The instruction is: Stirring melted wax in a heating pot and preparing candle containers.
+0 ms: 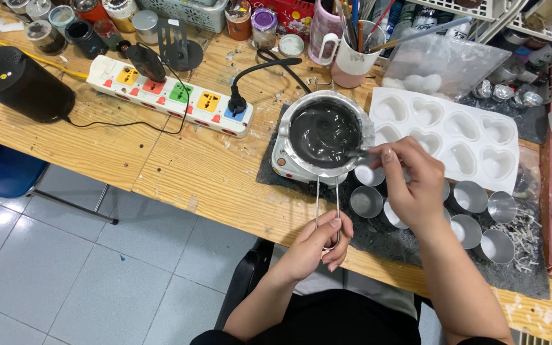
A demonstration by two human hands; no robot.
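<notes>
The small metal pot (324, 133) is sitting on a little white hot plate (282, 167) at the middle of the wooden table (180, 166), and it is holding a dark grey melted liquid. The left hand (317, 246) is gripping the end of the pot's wire handle (327, 207), fingers curled round it, keeping the pot steady at the near edge. The right hand (413, 185) is pinching a spoon (356, 153) whose bowl is dipping into the right side of the liquid, so the work looks to be at the stirring or scooping stage. Any next move would seem to call for a steady pot and a level spoon, since the liquid could drip. Just right of the pot, small round metal cups (474, 214) are standing on a dark mat (416, 246), partly hidden under the right hand; a white tray of heart-shaped hollows (455, 137) is lying beyond them. Further left, a white power strip with coloured sockets (174, 96) is lying with a black plug (237, 103) in it, its cord running close to the pot. A mug of brushes (352, 61) is standing at the far side, and a black cylinder (20, 83) is at far left
</notes>
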